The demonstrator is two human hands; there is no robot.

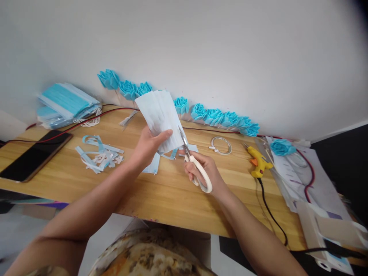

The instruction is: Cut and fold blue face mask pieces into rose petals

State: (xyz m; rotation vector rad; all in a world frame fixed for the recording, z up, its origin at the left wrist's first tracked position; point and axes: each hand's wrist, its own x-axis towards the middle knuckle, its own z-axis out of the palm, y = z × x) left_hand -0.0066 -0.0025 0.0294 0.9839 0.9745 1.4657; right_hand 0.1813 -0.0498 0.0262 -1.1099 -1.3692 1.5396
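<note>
My left hand (151,145) pinches a fanned stack of pale blue face mask sheets (161,113), thumb on top, held up above the table. In my right hand (205,168) is a pair of scissors (204,177) with white handles. The scissor blades lie along the right edge of the sheets, pointing up and away from me; I cannot tell whether they are cutting. Under my hands, a light blue piece (151,165) rests on the table, partly hidden. Left of them lies a heap of cut strips (103,155).
Blue fabric roses (214,116) line the wall behind the wooden table (172,199). At left are stacked face masks (67,101) and a phone (36,155). Toward the right lie a wire coil (220,145), a yellow glue gun (260,163) with its cord, and another rose (282,147) on papers.
</note>
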